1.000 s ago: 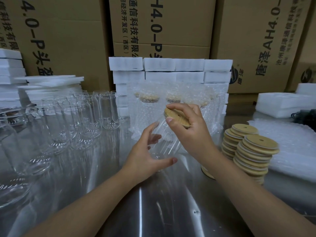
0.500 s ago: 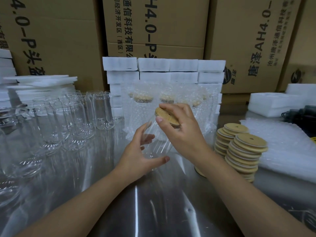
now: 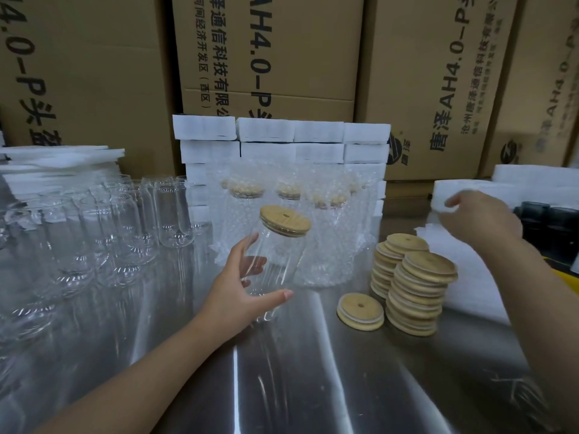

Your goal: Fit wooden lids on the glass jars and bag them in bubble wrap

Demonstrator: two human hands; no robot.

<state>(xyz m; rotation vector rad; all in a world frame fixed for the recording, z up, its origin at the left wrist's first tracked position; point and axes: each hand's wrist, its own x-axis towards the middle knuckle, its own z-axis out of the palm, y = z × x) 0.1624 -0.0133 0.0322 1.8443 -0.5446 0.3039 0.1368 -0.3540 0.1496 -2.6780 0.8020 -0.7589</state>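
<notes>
**A:** ok how many lids is this person dealing with?

**B:** One wooden lid (image 3: 285, 220) is seated on the glass jar (image 3: 275, 261). The left hand (image 3: 241, 286) grips that jar, thumb in front and fingers curled round the back, showing through the glass. The jar's tilted and held up off the metal table (image 3: 313, 371), just in front of the wrapped ones. To its right are two stacks of lids (image 3: 419, 292), way too many discs to count. One loose lid (image 3: 360, 311) lies flat beside the front stack.

**A:** and the wrapped ones?

**B:** At least three wrapped jars (image 3: 326, 242) stand upright in a row. The bubble wrap on them is clear and bumpy, and their lids are a tan blur through it. Could be a fourth, can't tell.

**A:** what are the lids like up close?

**B:** Round flat discs of pale wood with a small hole in the middle. The loose one shows a whitish ring round its edge. The jars are smooth clear cylinders that narrow a bit at the shoulder.

**A:** right hand doing anything?

**B:** The right hand (image 3: 479, 220) is out to the right, above the pile of white bubble wrap (image 3: 463, 277). It's blurred, so no telling whether the fingers are pinching anything.

**A:** rest of the bench?

**B:** A crowd of empty jars (image 3: 175, 214) stands on the left, open-topped and overlapping too much to count. White foam blocks (image 3: 266, 130) are stacked like bricks at the back. Behind those are brown cardboard boxes (image 3: 282, 57) with dark printing.
</notes>
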